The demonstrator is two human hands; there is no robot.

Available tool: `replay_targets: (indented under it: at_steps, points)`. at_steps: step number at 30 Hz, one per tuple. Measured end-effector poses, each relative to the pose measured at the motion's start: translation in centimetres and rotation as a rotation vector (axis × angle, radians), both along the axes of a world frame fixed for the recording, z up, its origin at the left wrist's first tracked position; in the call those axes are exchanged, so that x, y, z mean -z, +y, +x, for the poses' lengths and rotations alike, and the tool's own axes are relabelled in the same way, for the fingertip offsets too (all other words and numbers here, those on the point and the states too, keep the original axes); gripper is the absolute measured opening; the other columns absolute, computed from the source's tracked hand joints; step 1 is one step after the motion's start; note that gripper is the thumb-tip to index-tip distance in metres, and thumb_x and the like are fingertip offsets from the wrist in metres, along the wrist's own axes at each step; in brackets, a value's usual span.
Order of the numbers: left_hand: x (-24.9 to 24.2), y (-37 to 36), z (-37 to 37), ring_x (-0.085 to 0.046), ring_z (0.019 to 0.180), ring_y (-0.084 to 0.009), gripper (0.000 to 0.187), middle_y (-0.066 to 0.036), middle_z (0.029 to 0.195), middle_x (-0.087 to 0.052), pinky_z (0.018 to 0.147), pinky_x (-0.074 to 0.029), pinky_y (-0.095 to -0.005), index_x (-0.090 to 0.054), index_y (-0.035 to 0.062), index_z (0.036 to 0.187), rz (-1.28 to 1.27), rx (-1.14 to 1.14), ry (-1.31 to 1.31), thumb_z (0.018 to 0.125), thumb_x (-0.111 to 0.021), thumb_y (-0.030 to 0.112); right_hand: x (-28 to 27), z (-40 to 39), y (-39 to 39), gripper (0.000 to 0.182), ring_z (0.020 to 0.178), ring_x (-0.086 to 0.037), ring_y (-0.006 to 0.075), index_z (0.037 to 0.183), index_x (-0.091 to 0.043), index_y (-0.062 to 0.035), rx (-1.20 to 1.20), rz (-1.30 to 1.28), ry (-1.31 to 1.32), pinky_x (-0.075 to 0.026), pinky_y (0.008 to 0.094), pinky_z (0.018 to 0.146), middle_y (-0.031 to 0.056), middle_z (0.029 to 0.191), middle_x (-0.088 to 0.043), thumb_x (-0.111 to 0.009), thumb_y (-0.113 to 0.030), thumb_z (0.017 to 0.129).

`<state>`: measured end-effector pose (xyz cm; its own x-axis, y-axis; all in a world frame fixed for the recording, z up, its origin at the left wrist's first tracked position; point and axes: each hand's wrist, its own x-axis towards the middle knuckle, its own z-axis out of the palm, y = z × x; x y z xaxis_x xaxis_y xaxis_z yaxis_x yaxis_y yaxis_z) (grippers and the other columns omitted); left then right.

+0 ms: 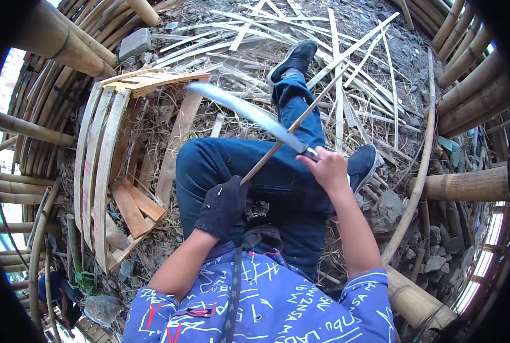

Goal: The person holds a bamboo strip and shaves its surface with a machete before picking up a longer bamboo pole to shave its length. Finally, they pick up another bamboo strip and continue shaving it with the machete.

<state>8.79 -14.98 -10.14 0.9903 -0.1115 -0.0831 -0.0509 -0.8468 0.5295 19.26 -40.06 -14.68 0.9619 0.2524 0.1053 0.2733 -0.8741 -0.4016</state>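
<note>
My left hand [223, 207], in a black glove, is closed around the near end of a thin bamboo strip [260, 162]. The strip slants up and away to the right across my jeans. In my bare right hand [328, 167] is the dark handle of a long-bladed knife [237, 107], its blade pointing to the upper left. Close to the handle, the blade crosses the strip in this view. Both hands are above my bent leg [203, 166].
A wooden crate [102, 171] stands at the left with wood pieces [133, 211] inside. Split bamboo strips [335, 57] and shavings litter the ground ahead. Bamboo poles [466, 184] line both sides. Rocks [387, 211] lie at the right. Another person [60, 294] is at the lower left.
</note>
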Motion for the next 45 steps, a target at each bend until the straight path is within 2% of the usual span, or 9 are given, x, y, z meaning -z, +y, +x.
replay_targets:
  at_steps: [2, 4, 19, 26, 30, 34, 37, 40, 45]
  points:
    - [0.4, 0.0, 0.0, -0.061, 0.066, -0.0413, 0.017, -0.021, 0.068, -0.060, 0.057, -0.047, -0.0504, -0.054, 0.0037, 0.085, -0.003, -0.084, 0.093, 0.092, -0.052, 0.020, 0.1, 0.7, 0.2, 0.063, 0.058, -0.064, 0.0360, 0.067, -0.059, -0.0055, 0.033, -0.045, 0.012, -0.050, 0.0437, 0.051, 0.0168, 0.058, -0.061, -0.059, -0.068, 0.075]
    - [1.5, 0.2, -0.2, -0.061, 0.064, -0.0415, 0.019, -0.021, 0.066, -0.060, 0.056, -0.047, -0.0512, -0.054, 0.0046, 0.084, 0.001, -0.017, -0.134, 0.092, -0.053, 0.021, -0.2, 0.8, 0.7, 0.064, 0.058, -0.064, 0.0360, 0.067, -0.059, -0.0054, 0.050, -0.097, 0.042, -0.050, 0.0437, 0.052, 0.0167, 0.057, -0.061, -0.058, -0.068, 0.076]
    - [0.9, -0.4, 0.2, -0.061, 0.063, -0.0399, 0.016, -0.019, 0.064, -0.059, 0.054, -0.047, -0.0481, -0.052, 0.0056, 0.082, -0.010, -0.106, 0.033, 0.092, -0.053, 0.018, -1.8, -0.3, 1.2, 0.065, 0.057, -0.064, 0.0360, 0.066, -0.058, -0.0046, -0.076, -0.008, 0.023, -0.050, 0.0435, 0.050, 0.0173, 0.058, -0.061, -0.058, -0.068, 0.076]
    - [1.2, -0.3, 0.4, -0.061, 0.064, -0.0400, 0.016, -0.020, 0.064, -0.059, 0.055, -0.047, -0.0489, -0.052, 0.0059, 0.083, 0.067, -0.019, -0.030, 0.092, -0.052, 0.018, -0.1, 1.7, -0.4, 0.063, 0.056, -0.063, 0.0357, 0.066, -0.058, -0.0052, 0.082, -0.044, 0.030, -0.050, 0.0439, 0.050, 0.0172, 0.056, -0.060, -0.059, -0.067, 0.076]
    - [0.6, -0.3, 0.3, -0.060, 0.062, -0.0404, 0.016, -0.020, 0.062, -0.058, 0.054, -0.046, -0.0496, -0.051, 0.0059, 0.082, 0.020, -0.104, 0.028, 0.093, -0.052, 0.019, -1.3, 0.1, -1.0, 0.065, 0.058, -0.064, 0.0356, 0.066, -0.058, -0.0042, -0.148, -0.067, 0.044, -0.051, 0.0455, 0.053, 0.0171, 0.058, -0.061, -0.060, -0.069, 0.074]
    - [1.5, 0.0, 0.3, -0.060, 0.062, -0.0411, 0.016, -0.021, 0.063, -0.059, 0.053, -0.046, -0.0504, -0.051, 0.0055, 0.083, 0.024, -0.045, 0.018, 0.092, -0.053, 0.019, 0.6, 3.9, -3.4, 0.068, 0.062, -0.065, 0.0366, 0.068, -0.062, -0.0040, 0.215, -0.093, 0.085, -0.052, 0.0452, 0.055, 0.0178, 0.059, -0.062, -0.056, -0.071, 0.076]
    - [1.0, -0.4, 0.2, -0.060, 0.062, -0.0412, 0.016, -0.021, 0.063, -0.059, 0.052, -0.046, -0.0503, -0.052, 0.0057, 0.082, 0.010, -0.118, 0.006, 0.092, -0.053, 0.018, -1.8, 2.0, -1.7, 0.067, 0.062, -0.065, 0.0374, 0.067, -0.062, -0.0044, 0.083, 0.106, 0.143, -0.052, 0.0451, 0.056, 0.0187, 0.059, -0.061, -0.055, -0.070, 0.078]
    - [0.9, -0.6, 0.2, -0.060, 0.063, -0.0413, 0.016, -0.021, 0.064, -0.059, 0.052, -0.045, -0.0501, -0.052, 0.0054, 0.082, -0.048, -0.113, 0.006, 0.092, -0.054, 0.018, -2.0, 0.6, -1.0, 0.066, 0.063, -0.065, 0.0369, 0.068, -0.063, -0.0036, -0.108, -0.135, 0.133, -0.052, 0.0449, 0.059, 0.0190, 0.061, -0.062, -0.057, -0.069, 0.077]
    - [0.9, -0.3, 0.0, -0.060, 0.063, -0.0419, 0.016, -0.022, 0.064, -0.058, 0.052, -0.045, -0.0503, -0.052, 0.0048, 0.082, -0.010, -0.118, 0.047, 0.092, -0.054, 0.017, -0.3, 4.9, -4.2, 0.068, 0.066, -0.065, 0.0380, 0.071, -0.064, -0.0021, 0.245, 0.074, 0.282, -0.052, 0.0461, 0.061, 0.0210, 0.067, -0.064, -0.053, -0.069, 0.081]
